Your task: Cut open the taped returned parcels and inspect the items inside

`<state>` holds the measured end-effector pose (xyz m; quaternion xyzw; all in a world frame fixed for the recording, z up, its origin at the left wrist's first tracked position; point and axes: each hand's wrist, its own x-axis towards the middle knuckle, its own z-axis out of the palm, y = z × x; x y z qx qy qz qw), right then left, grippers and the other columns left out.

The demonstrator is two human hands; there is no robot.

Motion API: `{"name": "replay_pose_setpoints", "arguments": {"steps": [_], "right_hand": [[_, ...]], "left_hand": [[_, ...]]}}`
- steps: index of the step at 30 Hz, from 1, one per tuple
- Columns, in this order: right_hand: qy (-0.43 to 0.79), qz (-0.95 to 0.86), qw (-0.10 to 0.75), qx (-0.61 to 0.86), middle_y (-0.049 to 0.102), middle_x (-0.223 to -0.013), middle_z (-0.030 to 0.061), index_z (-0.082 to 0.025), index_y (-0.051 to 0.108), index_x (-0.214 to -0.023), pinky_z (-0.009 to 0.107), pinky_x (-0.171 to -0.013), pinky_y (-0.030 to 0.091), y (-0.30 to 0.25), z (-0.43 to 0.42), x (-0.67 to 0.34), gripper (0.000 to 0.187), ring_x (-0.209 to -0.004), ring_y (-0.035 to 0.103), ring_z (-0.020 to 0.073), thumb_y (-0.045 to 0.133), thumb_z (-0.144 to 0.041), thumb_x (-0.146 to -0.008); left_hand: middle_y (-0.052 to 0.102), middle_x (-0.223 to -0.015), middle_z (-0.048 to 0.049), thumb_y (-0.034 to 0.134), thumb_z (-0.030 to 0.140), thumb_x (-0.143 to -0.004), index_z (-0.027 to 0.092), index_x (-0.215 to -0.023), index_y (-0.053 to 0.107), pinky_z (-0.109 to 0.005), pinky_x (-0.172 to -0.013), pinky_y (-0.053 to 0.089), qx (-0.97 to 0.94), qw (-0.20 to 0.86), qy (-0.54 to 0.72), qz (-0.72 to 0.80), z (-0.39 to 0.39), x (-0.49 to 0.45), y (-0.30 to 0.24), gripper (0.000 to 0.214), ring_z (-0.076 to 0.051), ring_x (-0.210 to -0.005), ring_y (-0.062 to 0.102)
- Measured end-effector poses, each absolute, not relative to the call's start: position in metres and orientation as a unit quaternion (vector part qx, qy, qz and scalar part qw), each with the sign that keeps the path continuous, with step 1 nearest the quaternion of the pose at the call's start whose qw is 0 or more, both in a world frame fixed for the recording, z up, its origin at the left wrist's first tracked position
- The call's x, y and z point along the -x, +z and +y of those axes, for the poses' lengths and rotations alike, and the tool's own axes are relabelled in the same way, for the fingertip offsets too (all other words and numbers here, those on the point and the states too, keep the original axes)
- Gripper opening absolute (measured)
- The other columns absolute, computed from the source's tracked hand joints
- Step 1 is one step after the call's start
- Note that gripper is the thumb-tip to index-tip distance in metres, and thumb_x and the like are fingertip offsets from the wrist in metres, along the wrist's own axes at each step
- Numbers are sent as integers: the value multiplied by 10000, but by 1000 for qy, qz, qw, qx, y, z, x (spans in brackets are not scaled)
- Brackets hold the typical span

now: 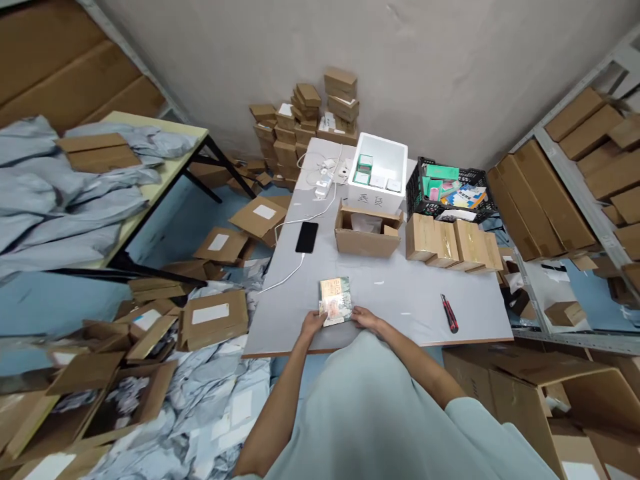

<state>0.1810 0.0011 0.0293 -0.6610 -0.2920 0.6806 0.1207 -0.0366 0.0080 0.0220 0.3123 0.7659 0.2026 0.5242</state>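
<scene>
Near the front edge of the grey table (295,313), a small flat box with a printed, picture-covered front (336,299) is between my two hands. My left hand (313,323) grips its lower left corner, thumb over the front. At the lower right edge, my right hand (365,317) has its fingers closed against the box's side. Whether the box rests on the table or is held just above it, I cannot tell. A phone (307,237) on a white cable lies beyond my left hand. To the right is a red and black utility knife (449,313).
An open cardboard box (367,243), a white foam box (377,200), a black crate (415,193) and a row of brown cartons (465,243) line the table's back. Grey mailing bags (100,227) cover the left table. Discarded cartons (213,317) litter the floor; shelving (555,160) stands right.
</scene>
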Motion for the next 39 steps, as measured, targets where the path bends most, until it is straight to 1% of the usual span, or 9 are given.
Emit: {"name": "replay_pose_setpoints", "arguments": {"steps": [4, 8, 13, 15, 18, 22, 28, 33, 39], "right_hand": [[673, -245, 187, 672, 838, -1229, 57, -209, 798, -1086, 363, -1025, 572, 26, -4, -193, 266, -1244, 729, 262, 851, -271, -833], [651, -203, 269, 680, 824, -988, 31, -192, 780, -969, 352, -967, 575, 33, -16, -223, 298, -1066, 753, 249, 924, -364, -773], [633, -179, 375, 653, 855, -1041, 42, -204, 777, -1067, 364, -999, 595, 56, -46, -259, 536, -1031, 777, 252, 976, -541, -699], [612, -180, 429, 639, 865, -1057, 47, -216, 768, -1091, 383, -1016, 608, 72, -59, -272, 608, -1038, 793, 268, 997, -578, -660], [568, -195, 492, 630, 872, -1067, 61, -224, 765, -1111, 398, -986, 633, 103, -76, -292, 615, -1033, 811, 286, 1004, -585, -674], [547, -219, 506, 630, 871, -1112, 67, -237, 764, -1159, 391, -982, 635, 145, -85, -312, 581, -1036, 807, 271, 973, -601, -758], [556, -283, 488, 611, 834, -1052, 50, -249, 768, -1033, 361, -964, 607, 176, -70, -324, 498, -1017, 753, 242, 961, -641, -793], [588, -335, 454, 579, 787, -964, 29, -237, 779, -959, 333, -888, 567, 186, -47, -335, 515, -912, 679, 205, 879, -732, -858], [630, -352, 427, 545, 773, -962, 21, -235, 795, -968, 328, -877, 574, 187, -32, -350, 551, -908, 668, 201, 883, -765, -844]], "left_hand": [[815, -955, -84, 832, 376, -789, 213, -981, 653, -362, -871, 623, -318, 586, 219, 712, 11, 18, 24, 309, -317, -1014, 800], [843, -1131, -102, 877, 507, -770, 227, -1052, 660, -329, -824, 623, -328, 646, 228, 650, 5, -4, 36, 452, -304, -1069, 807], [808, -1387, -151, 1011, 725, -568, 222, -1170, 727, -359, -898, 632, -320, 744, 240, 536, -8, -36, 66, 834, -352, -1202, 795], [818, -1358, -153, 1020, 773, -544, 218, -1154, 749, -379, -938, 636, -331, 765, 238, 498, -11, -50, 79, 868, -361, -1212, 790], [845, -1268, -140, 981, 831, -602, 221, -1119, 798, -409, -1001, 630, -351, 783, 228, 461, -8, -67, 95, 820, -361, -1206, 783], [865, -1184, -140, 930, 884, -641, 207, -1016, 854, -447, -1077, 609, -377, 778, 220, 451, 0, -81, 114, 777, -366, -1176, 778], [848, -1339, -146, 974, 768, -707, 202, -1244, 867, -485, -1155, 585, -340, 757, 302, 469, -1, -84, 137, 787, -358, -1245, 775], [855, -1316, -141, 971, 745, -747, 198, -1277, 868, -477, -1164, 583, -327, 718, 360, 498, -16, -82, 153, 768, -361, -1271, 769], [849, -1336, -138, 927, 748, -810, 188, -1310, 861, -483, -1184, 573, -333, 665, 396, 538, -35, -95, 171, 754, -372, -1313, 748]]}}
